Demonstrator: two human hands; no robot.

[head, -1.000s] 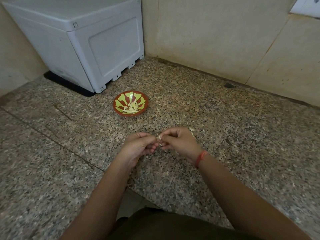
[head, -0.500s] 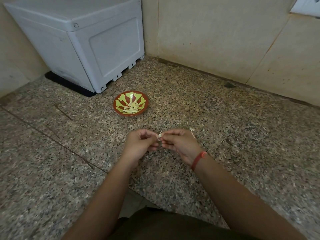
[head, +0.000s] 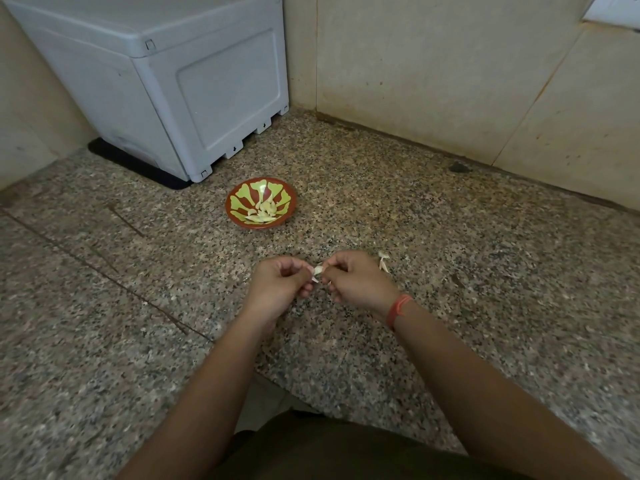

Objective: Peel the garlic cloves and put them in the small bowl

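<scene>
A small pale garlic clove [head: 318, 270] is pinched between the fingertips of both hands, above the speckled granite counter. My left hand [head: 280, 287] grips it from the left, my right hand [head: 356, 282] from the right; a red band circles the right wrist. A bit of skin hangs below the clove. The small red bowl [head: 239, 195] with green pattern sits beyond the hands and holds several peeled cloves [head: 265, 211].
A grey-white plastic box [head: 166, 81] on a dark mat stands at the back left corner. Tiled walls close the back. Loose garlic skins [head: 383, 261] lie just right of my right hand. The counter's front edge [head: 263, 372] runs near my body.
Both hands have shifted slightly away from me toward the bowl, staying together on the clove; a little more of the pale clove shows between the fingertips.
</scene>
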